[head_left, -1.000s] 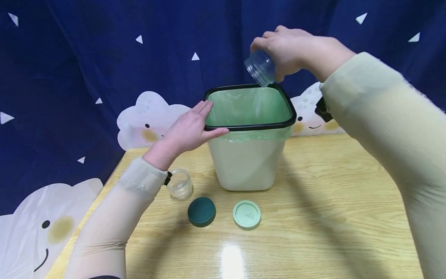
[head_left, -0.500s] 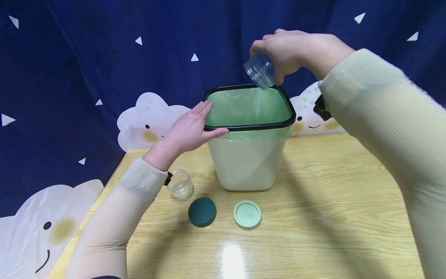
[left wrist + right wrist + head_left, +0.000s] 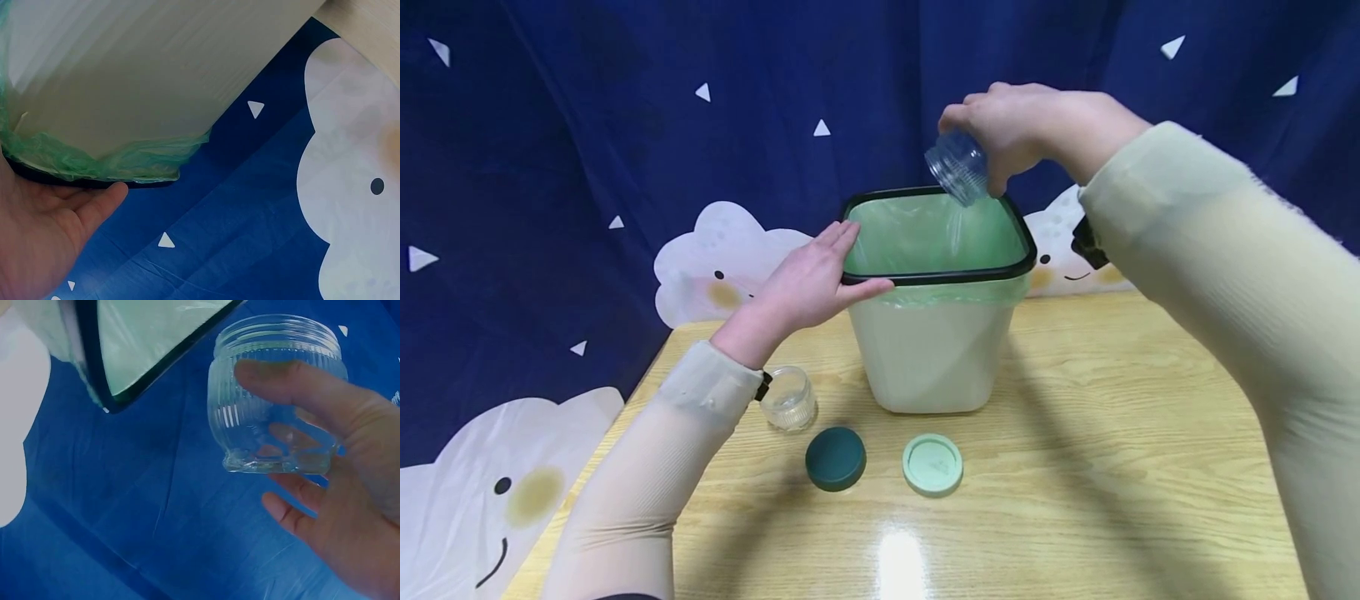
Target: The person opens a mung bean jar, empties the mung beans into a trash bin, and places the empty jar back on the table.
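A ribbed clear glass jar [image 3: 958, 169] is gripped by my right hand [image 3: 1018, 129], tilted with its mouth down and to the left over the back rim of a trash can [image 3: 932, 358]. In the right wrist view the jar [image 3: 278, 400] looks see-through, the thumb across its side. My left hand [image 3: 805, 279] rests on the can's left front corner, fingers straight and thumb along the black rim [image 3: 955, 275]. From the left wrist view, that hand [image 3: 56, 225] lies against the rim's outside. A green bag [image 3: 917, 233] lines the can and folds over its edge.
A second clear glass jar [image 3: 788, 398] stands on the wooden table [image 3: 1120, 433] near my left wrist. In front of the can lie a dark green lid [image 3: 835, 458] and a light green lid [image 3: 932, 464]. Behind hangs a blue curtain [image 3: 760, 50] with cloud cutouts.
My right hand has come down slightly with the jar, closer to the can's opening. The left hand keeps its place on the rim.
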A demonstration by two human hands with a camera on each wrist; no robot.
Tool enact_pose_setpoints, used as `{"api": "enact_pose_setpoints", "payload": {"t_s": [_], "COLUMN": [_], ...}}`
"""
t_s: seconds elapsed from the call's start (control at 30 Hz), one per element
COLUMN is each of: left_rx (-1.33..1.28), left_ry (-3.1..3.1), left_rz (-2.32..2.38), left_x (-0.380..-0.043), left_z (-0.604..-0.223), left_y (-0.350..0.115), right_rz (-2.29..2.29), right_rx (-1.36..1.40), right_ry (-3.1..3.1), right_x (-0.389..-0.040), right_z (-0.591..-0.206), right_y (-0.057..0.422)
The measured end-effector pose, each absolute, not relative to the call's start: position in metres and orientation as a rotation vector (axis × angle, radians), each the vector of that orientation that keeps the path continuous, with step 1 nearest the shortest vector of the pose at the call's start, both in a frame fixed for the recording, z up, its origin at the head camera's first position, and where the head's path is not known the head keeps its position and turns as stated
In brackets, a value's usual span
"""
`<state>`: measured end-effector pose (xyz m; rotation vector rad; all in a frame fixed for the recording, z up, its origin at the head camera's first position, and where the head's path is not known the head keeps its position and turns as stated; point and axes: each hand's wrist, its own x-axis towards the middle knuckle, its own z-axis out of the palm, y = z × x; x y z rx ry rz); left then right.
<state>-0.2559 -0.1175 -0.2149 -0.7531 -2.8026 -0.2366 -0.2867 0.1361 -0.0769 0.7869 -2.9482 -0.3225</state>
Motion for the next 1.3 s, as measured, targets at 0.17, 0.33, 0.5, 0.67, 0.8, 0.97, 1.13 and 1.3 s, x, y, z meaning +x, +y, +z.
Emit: {"api": "enact_pose_setpoints", "payload": {"t_s": [0.17,0.33,0.5,0.67,0.8,0.97,1.13,1.3], "left_rx": [-0.753,-0.757,-0.751,-0.763,-0.768,-0.765,-0.754,-0.758], "left_ry": [-2.794,-2.799,-2.801,-2.791,-2.782,-2.774,-2.784,-2.797], "left_rz": [-0.237,-0.239,-0.245,-0.248,-0.249,-0.242,-0.241,-0.253], "left_x": [-0.257,-0.257,-0.257,-0.257,-0.257,-0.257,-0.257,-0.258], "left_z": [-0.214,-0.214,-0.215,-0.215,-0.215,-0.213,-0.213,-0.215], "left_y": [-0.117,-0.116,-0.116,-0.116,-0.116,-0.117,-0.118,-0.116], "right_rz": [-0.354,-0.372,-0.358,-0.426,-0.599,-0.657,-0.677,-0.558], "right_rx": [0.789,0.783,0.805,0.819,0.807,0.833,0.857,0.829], "right_ry": [-2.907,-2.929,-2.889,-2.907,-2.860,-2.818,-2.906,-2.894], "right_x": [-0.287,-0.285,-0.284,-0.282,-0.277,-0.276,-0.279,-0.281], "right_z": [-0.075,-0.075,-0.076,-0.074,-0.075,-0.074,-0.077,-0.077], "right_y": [0.138,0.140,0.137,0.131,0.127,0.123,0.121,0.130]}}
